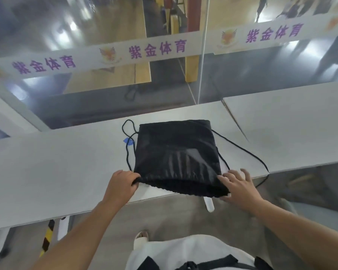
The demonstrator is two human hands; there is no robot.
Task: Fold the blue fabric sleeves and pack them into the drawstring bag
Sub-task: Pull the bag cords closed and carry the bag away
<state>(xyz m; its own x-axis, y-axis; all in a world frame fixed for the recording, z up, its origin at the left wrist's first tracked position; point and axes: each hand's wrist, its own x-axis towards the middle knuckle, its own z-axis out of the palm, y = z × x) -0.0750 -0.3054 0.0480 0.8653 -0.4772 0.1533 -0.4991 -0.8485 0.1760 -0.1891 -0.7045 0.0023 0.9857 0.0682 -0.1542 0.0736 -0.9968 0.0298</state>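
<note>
From my seat I see the black drawstring bag [176, 152] lying flat in the middle of the frame on a white table [57, 172], its closed bottom towards the top of the frame and its mouth towards the bottom, just past the table's near edge. The cloth is dull black with a glossy, creased patch in its lower half and a gathered hem along the mouth, which gapes a little. Thin black cords [248, 151] loop out on both sides: 1 curls at the bag's upper left and another sweeps down the right and over the table edge. The left hand [123, 184] grips the left corner of the mouth, fingers curled round the hem. The right hand [238, 187] sits at the right corner with fingers spread and straight, touching the hem; it is blurred, so I cannot tell more of its hold. A small blue patch [128, 141] shows on the table just left of the bag, under the cord; I cannot tell what it is. A 2nd white table [291, 129] adjoins at the right.
</note>
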